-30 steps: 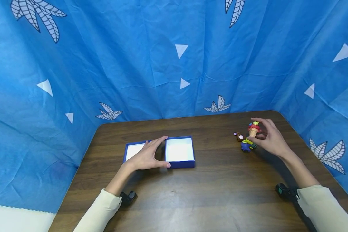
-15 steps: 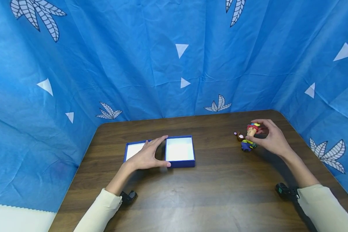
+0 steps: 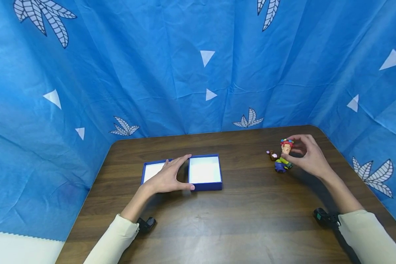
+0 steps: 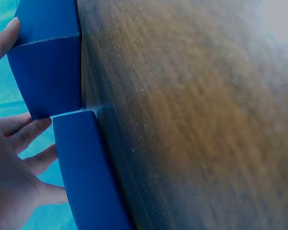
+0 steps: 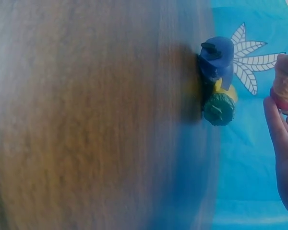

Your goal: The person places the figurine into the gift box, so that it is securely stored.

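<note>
My left hand (image 3: 167,179) spans the left side of an open blue box (image 3: 205,186) with a white inside. Its thumb touches the front left corner, and the index fingertip is at the back left corner. In the left wrist view the blue box (image 4: 50,79) sits between thumb and fingers. My right hand (image 3: 307,154) pinches a toy ice cream cone (image 3: 286,148) with a red top and colored bits, above the table. Below it lie a toy with a blue part (image 3: 279,167) and a yellow-green and dark green toy. A brown toy (image 3: 273,156) with a pale spot lies just left.
A second shallow blue box part (image 3: 151,170), white inside, lies left of the box, partly hidden by my left hand. The brown wooden table (image 3: 237,220) extends in front. A blue patterned cloth (image 3: 171,66) hangs along the back and sides.
The ice cream cone has turned in my right hand's fingers and shifted slightly left, its colored top tilting. My left hand and the box have stayed put.
</note>
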`<state>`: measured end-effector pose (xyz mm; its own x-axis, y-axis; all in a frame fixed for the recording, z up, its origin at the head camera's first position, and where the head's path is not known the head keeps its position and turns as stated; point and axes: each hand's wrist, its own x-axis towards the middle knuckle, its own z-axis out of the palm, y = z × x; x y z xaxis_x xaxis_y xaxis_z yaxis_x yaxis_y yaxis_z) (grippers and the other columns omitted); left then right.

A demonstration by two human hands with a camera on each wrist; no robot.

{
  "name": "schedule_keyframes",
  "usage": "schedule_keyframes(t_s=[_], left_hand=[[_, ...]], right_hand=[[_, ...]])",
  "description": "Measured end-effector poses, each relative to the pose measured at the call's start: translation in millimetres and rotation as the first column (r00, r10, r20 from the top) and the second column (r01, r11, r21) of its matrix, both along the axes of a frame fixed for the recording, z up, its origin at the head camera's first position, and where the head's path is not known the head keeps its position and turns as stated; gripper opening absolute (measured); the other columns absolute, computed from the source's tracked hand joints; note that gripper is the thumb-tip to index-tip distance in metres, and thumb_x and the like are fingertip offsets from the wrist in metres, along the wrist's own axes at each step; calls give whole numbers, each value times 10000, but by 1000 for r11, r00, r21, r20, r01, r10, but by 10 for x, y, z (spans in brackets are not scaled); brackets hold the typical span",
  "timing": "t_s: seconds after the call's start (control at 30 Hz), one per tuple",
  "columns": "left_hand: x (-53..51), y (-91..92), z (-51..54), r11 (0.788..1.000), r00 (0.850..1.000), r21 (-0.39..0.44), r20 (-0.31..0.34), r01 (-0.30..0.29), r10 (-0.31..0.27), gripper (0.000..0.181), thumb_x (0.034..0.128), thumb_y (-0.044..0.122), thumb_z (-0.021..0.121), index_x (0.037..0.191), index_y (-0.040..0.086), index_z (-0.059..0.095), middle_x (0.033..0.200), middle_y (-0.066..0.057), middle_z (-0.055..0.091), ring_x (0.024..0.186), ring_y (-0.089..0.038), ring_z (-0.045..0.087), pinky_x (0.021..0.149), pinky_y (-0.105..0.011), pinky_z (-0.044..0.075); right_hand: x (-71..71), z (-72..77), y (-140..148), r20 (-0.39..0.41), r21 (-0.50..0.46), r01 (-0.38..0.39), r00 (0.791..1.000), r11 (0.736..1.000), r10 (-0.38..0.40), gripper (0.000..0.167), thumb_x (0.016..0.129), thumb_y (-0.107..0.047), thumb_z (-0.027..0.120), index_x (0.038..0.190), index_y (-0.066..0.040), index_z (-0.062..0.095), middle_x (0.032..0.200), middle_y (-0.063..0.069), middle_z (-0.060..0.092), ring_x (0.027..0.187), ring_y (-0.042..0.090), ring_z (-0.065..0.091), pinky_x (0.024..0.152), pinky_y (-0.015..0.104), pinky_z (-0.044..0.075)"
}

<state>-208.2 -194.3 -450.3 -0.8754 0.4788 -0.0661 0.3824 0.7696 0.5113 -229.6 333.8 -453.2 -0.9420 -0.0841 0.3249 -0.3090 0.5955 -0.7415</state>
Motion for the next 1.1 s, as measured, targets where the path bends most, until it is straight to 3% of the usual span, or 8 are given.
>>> schedule_keyframes(t_s=[0.23,0.67,1.1], left_hand=[[-3,-5,3,1000,1000,-2,5,1,-1,1207,790,727,841,1731,297,220,1780,-43,327,1665,-316,302,1315,-764,75],[16,0,14,1000,1000,3,13,1,-1,1203,794,730,836,1731,313,207,1778,-50,330,1661,-327,310,1315,-762,82],[4,2,-2,1000,1000,13,20,-4,4,1204,793,718,845,1730,298,216,1781,-43,322,1663,-321,305,1318,-758,86]], right_hand=[[-8,-4,-12,7,-5,-15,1000,1000,15,582,892,-126,893,1386,-61,591,1298,79,513,1020,-171,623,845,22,534],[-8,-1,-41,22,48,16,1000,999,-17,607,907,-208,891,1418,-88,586,1342,86,558,935,-118,634,807,79,563],[-1,26,-127,91,80,1,996,997,-9,638,916,-269,886,1437,-81,569,1417,186,587,899,-63,656,728,95,545]])
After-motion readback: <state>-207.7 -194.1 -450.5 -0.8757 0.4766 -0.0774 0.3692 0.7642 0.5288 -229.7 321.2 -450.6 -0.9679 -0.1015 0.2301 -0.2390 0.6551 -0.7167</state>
